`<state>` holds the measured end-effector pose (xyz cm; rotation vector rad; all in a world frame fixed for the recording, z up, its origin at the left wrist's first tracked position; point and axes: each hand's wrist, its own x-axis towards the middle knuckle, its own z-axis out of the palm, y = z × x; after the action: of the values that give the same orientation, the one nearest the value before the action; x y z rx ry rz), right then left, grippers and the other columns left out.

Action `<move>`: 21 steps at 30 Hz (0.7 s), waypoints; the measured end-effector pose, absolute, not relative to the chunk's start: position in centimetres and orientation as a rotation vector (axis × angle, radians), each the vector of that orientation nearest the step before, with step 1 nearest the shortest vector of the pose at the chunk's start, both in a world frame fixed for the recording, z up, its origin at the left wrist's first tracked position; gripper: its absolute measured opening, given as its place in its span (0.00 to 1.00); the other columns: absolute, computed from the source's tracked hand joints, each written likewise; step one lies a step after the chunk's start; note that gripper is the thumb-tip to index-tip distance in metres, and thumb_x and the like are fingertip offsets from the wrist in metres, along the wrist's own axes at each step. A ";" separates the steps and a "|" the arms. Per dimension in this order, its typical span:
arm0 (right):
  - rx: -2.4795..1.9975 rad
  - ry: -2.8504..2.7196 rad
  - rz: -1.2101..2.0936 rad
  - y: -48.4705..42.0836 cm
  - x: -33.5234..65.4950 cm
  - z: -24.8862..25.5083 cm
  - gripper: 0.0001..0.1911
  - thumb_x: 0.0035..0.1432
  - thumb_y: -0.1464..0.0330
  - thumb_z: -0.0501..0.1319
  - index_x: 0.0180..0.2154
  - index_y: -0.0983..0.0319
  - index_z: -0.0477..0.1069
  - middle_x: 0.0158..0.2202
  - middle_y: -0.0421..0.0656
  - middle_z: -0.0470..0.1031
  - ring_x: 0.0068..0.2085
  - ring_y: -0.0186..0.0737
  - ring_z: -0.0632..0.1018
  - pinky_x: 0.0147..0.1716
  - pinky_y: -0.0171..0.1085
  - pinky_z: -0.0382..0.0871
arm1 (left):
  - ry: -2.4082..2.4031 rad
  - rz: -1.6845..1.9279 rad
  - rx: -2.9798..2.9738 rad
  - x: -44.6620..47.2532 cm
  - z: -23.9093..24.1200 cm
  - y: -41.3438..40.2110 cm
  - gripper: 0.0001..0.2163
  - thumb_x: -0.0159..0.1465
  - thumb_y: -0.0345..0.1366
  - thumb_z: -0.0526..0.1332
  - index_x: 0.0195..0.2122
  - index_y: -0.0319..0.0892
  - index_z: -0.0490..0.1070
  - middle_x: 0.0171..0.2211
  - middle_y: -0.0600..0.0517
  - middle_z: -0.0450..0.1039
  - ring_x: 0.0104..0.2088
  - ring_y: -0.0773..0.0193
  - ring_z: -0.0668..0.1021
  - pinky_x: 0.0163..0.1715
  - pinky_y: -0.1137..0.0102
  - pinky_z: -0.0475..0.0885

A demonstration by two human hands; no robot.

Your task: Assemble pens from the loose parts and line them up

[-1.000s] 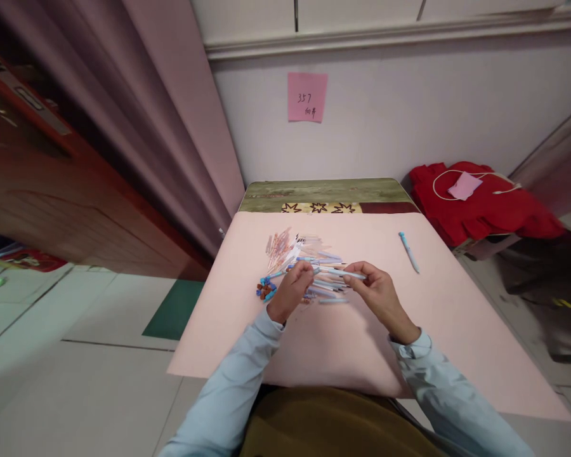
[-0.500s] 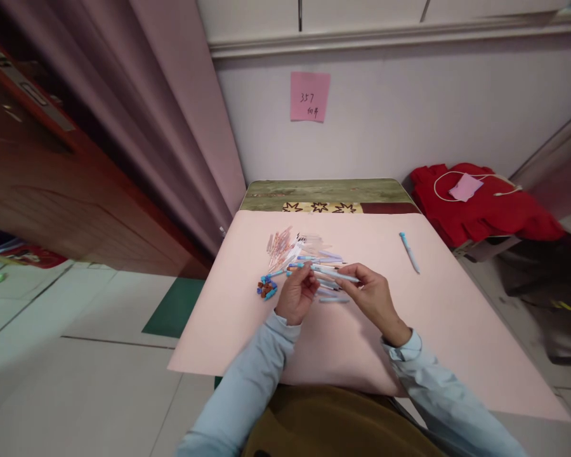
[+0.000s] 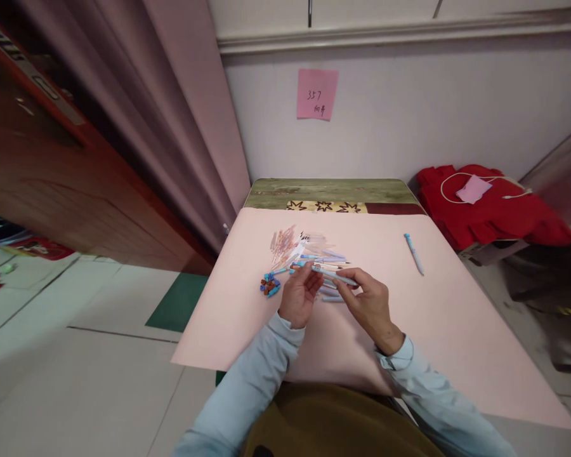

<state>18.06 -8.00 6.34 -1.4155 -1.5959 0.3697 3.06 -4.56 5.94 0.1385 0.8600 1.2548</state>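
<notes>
Between my two hands, above the table, is a light blue pen [image 3: 332, 275]. My left hand [image 3: 299, 297] pinches its left end, and my right hand [image 3: 367, 303] grips its right end with thumb and fingers. Under and behind it lie loose pen parts [image 3: 332, 255], pale barrels and thin refills, partly hidden by my hands. Left of my left hand is a small heap of blue and brown pieces [image 3: 270, 285]. A whole blue-topped pen [image 3: 413, 254] lies alone on the right side of the table.
Pale pink paper [image 3: 238, 304] covers most of the table, whose green patterned back edge [image 3: 333, 189] shows by the wall. A pink note [image 3: 316, 95] is stuck there. Red cloth [image 3: 490, 219] with a white cable lies at right; a brown door [image 3: 99, 190] is at left.
Both hands stay on the pen; the right hand has drawn slightly nearer the left and its fingers have shifted along the barrel. The whole view has moved a little.
</notes>
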 end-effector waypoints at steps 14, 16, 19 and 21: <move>-1.460 -1.784 0.047 -8.2 17.5 5.8 0.13 0.67 0.59 0.58 0.39 0.59 0.77 0.35 0.44 0.82 0.30 0.38 0.79 0.33 0.36 0.66 | 0.837 1.241 0.158 3.7 5.9 -5.2 0.09 0.57 0.31 0.71 0.37 0.39 0.75 0.36 0.52 0.80 0.32 0.71 0.81 0.35 0.75 0.77; -1.508 -1.787 -0.005 -8.2 17.5 5.6 0.15 0.67 0.58 0.57 0.37 0.59 0.78 0.33 0.44 0.82 0.29 0.37 0.78 0.30 0.35 0.63 | 0.848 1.240 0.174 3.8 5.7 -5.2 0.09 0.57 0.32 0.71 0.38 0.39 0.75 0.36 0.53 0.80 0.31 0.72 0.80 0.33 0.77 0.76; -1.600 -1.804 -0.033 -7.9 17.7 5.2 0.21 0.69 0.55 0.54 0.32 0.59 0.78 0.28 0.44 0.81 0.27 0.37 0.77 0.26 0.35 0.57 | 0.862 1.223 0.193 3.9 5.6 -5.3 0.10 0.57 0.34 0.72 0.38 0.40 0.74 0.36 0.53 0.80 0.30 0.73 0.80 0.25 0.80 0.72; -1.646 -1.818 0.027 -7.8 17.8 5.1 0.24 0.69 0.54 0.52 0.30 0.59 0.78 0.26 0.44 0.80 0.25 0.36 0.76 0.24 0.34 0.55 | 0.877 1.253 0.214 4.0 5.4 -5.2 0.10 0.56 0.34 0.72 0.37 0.39 0.75 0.34 0.53 0.80 0.28 0.74 0.79 0.24 0.81 0.71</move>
<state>17.79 -7.82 5.15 -1.6462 -1.8185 0.0274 3.95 -5.19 5.44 0.2141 0.8774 1.2527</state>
